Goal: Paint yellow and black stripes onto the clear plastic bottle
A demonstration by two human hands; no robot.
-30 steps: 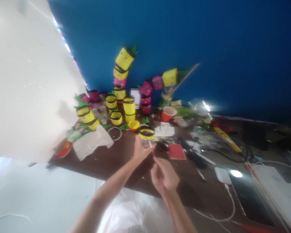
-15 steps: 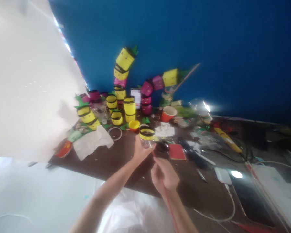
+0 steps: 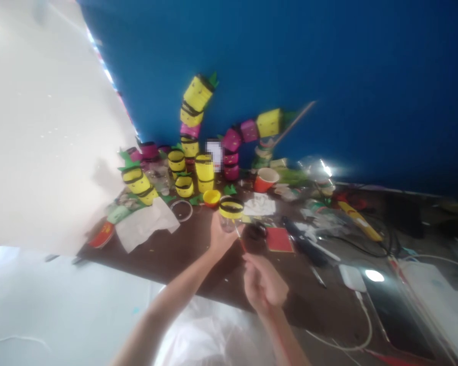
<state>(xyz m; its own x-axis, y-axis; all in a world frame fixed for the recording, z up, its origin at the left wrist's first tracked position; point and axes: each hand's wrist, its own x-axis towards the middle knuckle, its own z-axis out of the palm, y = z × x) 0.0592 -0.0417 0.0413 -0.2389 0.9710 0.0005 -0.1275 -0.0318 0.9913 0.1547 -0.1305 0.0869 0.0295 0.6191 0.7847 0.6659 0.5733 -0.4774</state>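
My left hand (image 3: pixel 222 238) is wrapped round a clear plastic cup (image 3: pixel 231 211) whose upper part is yellow, with a black band at the rim. My right hand (image 3: pixel 265 282) pinches a thin red-handled paintbrush (image 3: pixel 241 243); its pale tip points at the yellow part of the cup. Just behind the cup sits a small yellow bowl (image 3: pixel 211 198). Yellow cups with black bands (image 3: pixel 205 175) stand further back, some with green leaf shapes on top.
A curved stack of yellow and magenta cups (image 3: pixel 232 140) leans by the blue wall. At right are a red-and-white paper cup (image 3: pixel 266 179), a red square (image 3: pixel 279 240), a yellow box cutter (image 3: pixel 361 221) and a phone (image 3: pixel 402 315). White paper (image 3: pixel 147 226) lies left.
My right hand has moved slightly right and down with the brush, its tip a little lower on the cup. My left hand holds the cup in nearly the same place.
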